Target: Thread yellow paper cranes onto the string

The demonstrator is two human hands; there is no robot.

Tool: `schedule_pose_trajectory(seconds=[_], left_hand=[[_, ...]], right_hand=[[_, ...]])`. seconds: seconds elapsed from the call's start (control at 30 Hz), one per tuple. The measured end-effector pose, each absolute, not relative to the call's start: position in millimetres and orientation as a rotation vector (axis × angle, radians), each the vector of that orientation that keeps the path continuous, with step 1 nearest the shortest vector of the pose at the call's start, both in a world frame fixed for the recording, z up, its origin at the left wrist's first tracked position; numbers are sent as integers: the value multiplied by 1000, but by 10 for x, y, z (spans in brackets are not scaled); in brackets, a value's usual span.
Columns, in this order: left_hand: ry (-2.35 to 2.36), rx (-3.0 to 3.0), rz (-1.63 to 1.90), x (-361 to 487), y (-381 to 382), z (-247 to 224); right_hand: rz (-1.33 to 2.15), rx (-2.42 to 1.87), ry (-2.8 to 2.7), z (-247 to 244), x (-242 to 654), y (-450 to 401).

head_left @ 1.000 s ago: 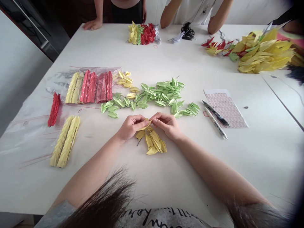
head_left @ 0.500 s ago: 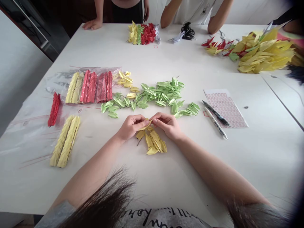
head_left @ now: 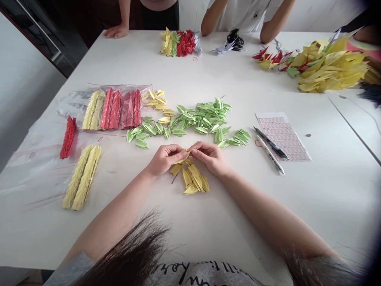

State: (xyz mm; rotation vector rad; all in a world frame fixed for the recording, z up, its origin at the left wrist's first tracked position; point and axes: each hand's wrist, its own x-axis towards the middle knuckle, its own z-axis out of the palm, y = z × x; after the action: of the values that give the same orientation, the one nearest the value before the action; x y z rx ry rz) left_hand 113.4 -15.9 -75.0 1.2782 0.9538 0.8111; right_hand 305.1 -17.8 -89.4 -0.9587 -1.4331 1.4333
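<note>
Between my two hands is a folded yellow paper piece point(head_left: 180, 160), at the centre of the head view. My left hand point(head_left: 163, 159) pinches its left part between thumb and fingers. The fingertips of my right hand point(head_left: 210, 157) are closed on its right end, and the two hands nearly touch. Just below them a cluster of yellow paper pieces point(head_left: 195, 178) lies on the white table, with a bit of dark string at its left. Strung green paper pieces point(head_left: 208, 117) lie beyond my hands, joined by a few yellow ones point(head_left: 157, 100).
Bagged yellow and red folded strips point(head_left: 111, 109), a red strip point(head_left: 68, 137) and yellow strips point(head_left: 81, 177) lie left. Pens point(head_left: 270, 143) rest on a sticker sheet point(head_left: 284, 137) at right. Colourful bundles point(head_left: 333, 65) and other people's arms point(head_left: 275, 24) are at the far side.
At the far edge, a person's hand beside the dark shorts is no longer visible, and another person's forearm has shifted slightly. My hands look the same.
</note>
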Motion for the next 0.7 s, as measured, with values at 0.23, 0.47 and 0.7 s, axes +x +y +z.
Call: schedule_pose_trajectory(seconds=[0.23, 0.47, 0.7], left_hand=[[951, 1285, 812, 1135, -159, -762], [949, 1302, 812, 1127, -157, -758], [955, 1304, 810, 1135, -151, -757]], right_hand=[[1431, -967, -1432, -878, 3053, -185], [1430, -959, -1438, -891, 3050, -177], [1435, -974, -1431, -890, 3047, -179]])
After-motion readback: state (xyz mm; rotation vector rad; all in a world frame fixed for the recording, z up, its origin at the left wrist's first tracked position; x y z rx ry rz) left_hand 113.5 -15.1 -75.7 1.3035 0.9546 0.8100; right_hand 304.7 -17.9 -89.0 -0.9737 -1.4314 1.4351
